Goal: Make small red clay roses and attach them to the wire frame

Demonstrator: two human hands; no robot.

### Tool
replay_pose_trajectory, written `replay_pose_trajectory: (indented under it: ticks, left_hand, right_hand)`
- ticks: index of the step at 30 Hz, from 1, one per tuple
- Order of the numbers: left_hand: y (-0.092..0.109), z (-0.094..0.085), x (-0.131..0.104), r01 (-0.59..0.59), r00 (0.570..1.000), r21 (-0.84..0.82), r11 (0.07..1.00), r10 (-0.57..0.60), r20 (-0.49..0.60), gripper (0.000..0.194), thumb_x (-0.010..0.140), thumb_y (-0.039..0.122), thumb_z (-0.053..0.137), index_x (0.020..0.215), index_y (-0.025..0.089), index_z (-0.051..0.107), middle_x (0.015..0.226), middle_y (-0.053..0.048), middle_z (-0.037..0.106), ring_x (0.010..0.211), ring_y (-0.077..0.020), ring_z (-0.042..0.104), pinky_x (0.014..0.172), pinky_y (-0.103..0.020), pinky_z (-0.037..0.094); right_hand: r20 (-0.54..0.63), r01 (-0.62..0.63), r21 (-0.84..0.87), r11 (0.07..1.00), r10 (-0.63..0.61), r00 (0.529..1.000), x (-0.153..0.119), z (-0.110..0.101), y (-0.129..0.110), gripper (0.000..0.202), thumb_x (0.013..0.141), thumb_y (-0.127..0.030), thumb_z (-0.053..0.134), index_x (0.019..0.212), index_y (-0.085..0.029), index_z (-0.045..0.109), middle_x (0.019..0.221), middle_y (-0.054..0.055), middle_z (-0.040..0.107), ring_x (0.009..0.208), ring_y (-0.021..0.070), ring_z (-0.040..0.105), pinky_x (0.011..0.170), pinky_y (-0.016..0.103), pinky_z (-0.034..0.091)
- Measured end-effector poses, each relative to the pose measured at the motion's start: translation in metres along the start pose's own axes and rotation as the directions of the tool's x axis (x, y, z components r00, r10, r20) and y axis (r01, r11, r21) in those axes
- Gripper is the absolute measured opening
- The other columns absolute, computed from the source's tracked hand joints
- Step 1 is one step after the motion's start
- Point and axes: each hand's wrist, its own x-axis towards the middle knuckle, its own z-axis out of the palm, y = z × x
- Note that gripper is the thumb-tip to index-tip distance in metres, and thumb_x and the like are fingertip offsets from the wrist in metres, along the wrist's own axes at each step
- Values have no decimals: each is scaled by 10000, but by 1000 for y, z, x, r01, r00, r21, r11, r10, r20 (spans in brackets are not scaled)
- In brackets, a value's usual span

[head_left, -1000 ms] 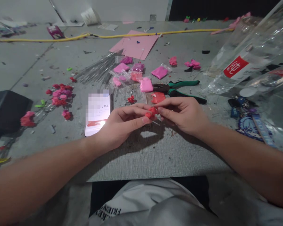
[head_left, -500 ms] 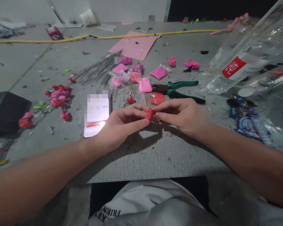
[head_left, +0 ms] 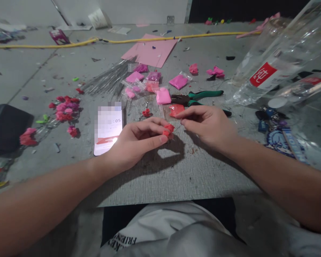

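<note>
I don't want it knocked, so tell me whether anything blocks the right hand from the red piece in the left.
Nothing clearly visible does; only a narrow gap parts the right hand from the red piece, though anything very thin might not show. The red packet lies beyond.

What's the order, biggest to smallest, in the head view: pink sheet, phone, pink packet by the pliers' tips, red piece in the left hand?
1. Pink sheet and phone: too alike to rank; the phone is nearer, partly covered.
2. Pink packet.
3. Red piece, partly hidden by the left hand.
</note>
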Motion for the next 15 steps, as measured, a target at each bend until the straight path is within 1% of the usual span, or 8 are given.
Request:
replay_pose_trajectory:
  ticks: [2,4,6,8,10,15]
  left_hand:
    - [0,1,0,0,1000,20,1000,0,-6,81,813,207,858,886,242,849,1146,-52,704,1006,-166,696,953,-343,602]
    - [1,1,0,4,1000,26,1000,-3,-13,76,820,226,856,888,261,850,1149,-52,712,1016,-183,708,975,-393,606]
    - [2,2,1,5,1000,23,1000,-5,-25,81,816,227,859,881,275,849,1144,-46,724,1026,-189,717,992,-414,604]
    - [2,2,2,8,999,16,1000,-8,-36,91,811,223,863,882,277,849,1144,-43,736,1047,-194,719,1002,-409,601]
    - [2,1,3,22,999,18,1000,-21,-37,91,812,226,861,891,270,848,1145,-48,738,1058,-202,717,1004,-407,601]
    - [0,-1,2,62,998,42,997,-62,1,68,821,229,849,888,239,844,1161,-61,700,977,-181,705,965,-393,610]
  right_hand:
    - [-12,-26,33,999,27,1000,2,-1,3,125,856,-211,743,949,-212,826,928,36,814,765,156,708,684,288,549]
    - [19,-78,119,990,77,997,3,-1,5,133,857,-280,780,965,-218,826,913,41,816,751,157,721,679,289,564]
    - [80,-126,218,968,111,991,0,1,4,148,842,-305,812,970,-232,827,906,36,820,785,165,749,740,299,597]
    - [136,-139,271,952,105,985,-3,3,2,162,840,-316,823,985,-243,828,943,33,826,858,178,769,831,320,616]
    - [143,-107,258,960,72,987,-7,4,-1,181,830,-318,836,994,-244,828,959,30,826,873,184,770,843,326,622]
    - [91,-39,165,986,25,996,-11,5,-2,107,799,-273,845,881,-210,814,835,25,797,756,165,737,709,290,606]
